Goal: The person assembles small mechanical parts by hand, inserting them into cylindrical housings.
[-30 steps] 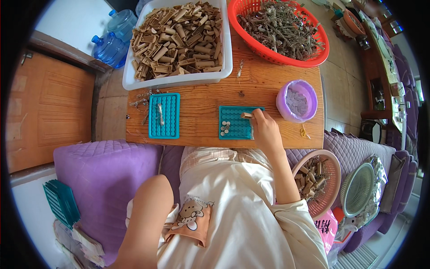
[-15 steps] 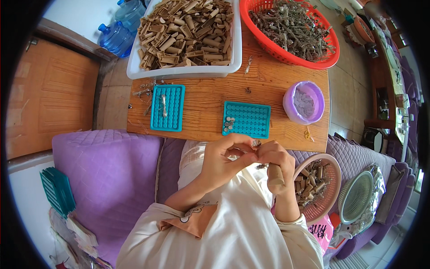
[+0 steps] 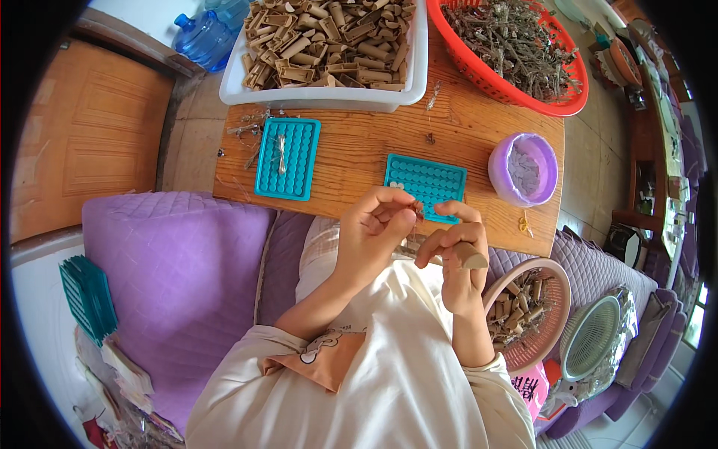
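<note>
My left hand point(image 3: 366, 236) is closed in a pinch between thumb and forefinger, above the table's near edge. Between those fingertips sits a small dark, wiry piece point(image 3: 417, 210), too small to name. To its right, my right hand point(image 3: 460, 280) keeps a brown half-round piece point(image 3: 473, 257) in its curled lower fingers, while its forefinger reaches toward the left hand. Just beyond both hands lies a teal dimpled tray point(image 3: 437, 170), partly covered by the fingers, with small silvery discs point(image 3: 396, 185) in its left corner. A second teal tray point(image 3: 303, 161) bears a thin bundle of wires point(image 3: 282, 153).
On the wooden table point(image 3: 348, 142) stand a white bin point(image 3: 329, 96) of brown half-round pieces, a red basket point(image 3: 516, 91) of wiry bundles and a purple-lined tub point(image 3: 550, 168). Yellow scissors point(image 3: 526, 223) lie at the right edge. A pink basket point(image 3: 562, 299) stands beside my right arm.
My hands have drawn apart and moved slightly up. The right fingers have loosened and spread, and the brown piece has tipped upward. The whole view has shifted a little.
</note>
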Tool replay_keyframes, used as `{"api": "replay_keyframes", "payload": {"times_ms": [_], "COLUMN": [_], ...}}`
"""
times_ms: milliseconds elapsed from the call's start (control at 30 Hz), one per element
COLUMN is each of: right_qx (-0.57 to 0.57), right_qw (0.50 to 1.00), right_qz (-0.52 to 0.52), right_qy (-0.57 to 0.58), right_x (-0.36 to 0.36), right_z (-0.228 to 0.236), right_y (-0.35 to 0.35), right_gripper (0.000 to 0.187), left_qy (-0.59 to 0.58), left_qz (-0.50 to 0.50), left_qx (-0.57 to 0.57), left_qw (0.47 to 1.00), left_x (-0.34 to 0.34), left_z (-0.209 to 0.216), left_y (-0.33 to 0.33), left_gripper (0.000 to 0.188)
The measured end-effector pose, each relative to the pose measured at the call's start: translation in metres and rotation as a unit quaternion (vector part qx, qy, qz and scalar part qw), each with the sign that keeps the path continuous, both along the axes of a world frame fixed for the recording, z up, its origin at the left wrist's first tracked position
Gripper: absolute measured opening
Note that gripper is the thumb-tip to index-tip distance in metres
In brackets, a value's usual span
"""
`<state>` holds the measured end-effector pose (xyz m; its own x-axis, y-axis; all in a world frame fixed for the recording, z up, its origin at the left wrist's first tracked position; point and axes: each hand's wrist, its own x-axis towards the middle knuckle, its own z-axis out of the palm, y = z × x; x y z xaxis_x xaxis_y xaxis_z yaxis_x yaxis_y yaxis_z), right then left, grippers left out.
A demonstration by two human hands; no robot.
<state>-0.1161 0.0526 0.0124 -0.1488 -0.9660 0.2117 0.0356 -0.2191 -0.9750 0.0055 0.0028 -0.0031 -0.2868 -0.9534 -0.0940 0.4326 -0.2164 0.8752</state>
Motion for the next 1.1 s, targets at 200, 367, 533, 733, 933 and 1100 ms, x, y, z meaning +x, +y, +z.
{"api": "replay_keyframes", "payload": {"times_ms": [200, 367, 533, 733, 933, 1100], "right_qx": [-0.037, -0.031, -0.027, -0.015, 0.055, 0.138], "right_qw": [0.999, 0.998, 0.998, 1.0, 0.97, 0.923], "right_qz": [0.001, -0.009, -0.024, -0.007, -0.028, -0.041], "right_qy": [0.034, 0.06, 0.042, -0.011, -0.235, -0.356], "right_x": [0.001, -0.002, 0.003, 0.004, 0.017, 0.013], "right_z": [-0.01, -0.012, -0.011, -0.016, -0.007, -0.001], "right_y": [-0.008, -0.006, -0.006, -0.004, -0.003, -0.005], "right_gripper": [0.013, 0.012, 0.012, 0.015, 0.019, 0.017], "left_qy": [-0.006, 0.009, -0.001, -0.012, -0.064, -0.049], "left_qz": [0.002, 0.004, 0.017, 0.02, 0.05, 0.066], "left_qx": [0.002, 0.018, 0.016, 0.008, -0.069, -0.094], "left_qw": [1.0, 1.0, 1.0, 1.0, 0.994, 0.992], "left_x": [0.004, 0.002, 0.0, 0.0, -0.003, -0.001], "left_z": [-0.001, -0.003, -0.003, -0.006, -0.003, 0.0], "left_y": [-0.002, -0.001, -0.001, 0.0, 0.004, 0.006], "left_gripper": [0.013, 0.012, 0.012, 0.011, 0.013, 0.014]}}
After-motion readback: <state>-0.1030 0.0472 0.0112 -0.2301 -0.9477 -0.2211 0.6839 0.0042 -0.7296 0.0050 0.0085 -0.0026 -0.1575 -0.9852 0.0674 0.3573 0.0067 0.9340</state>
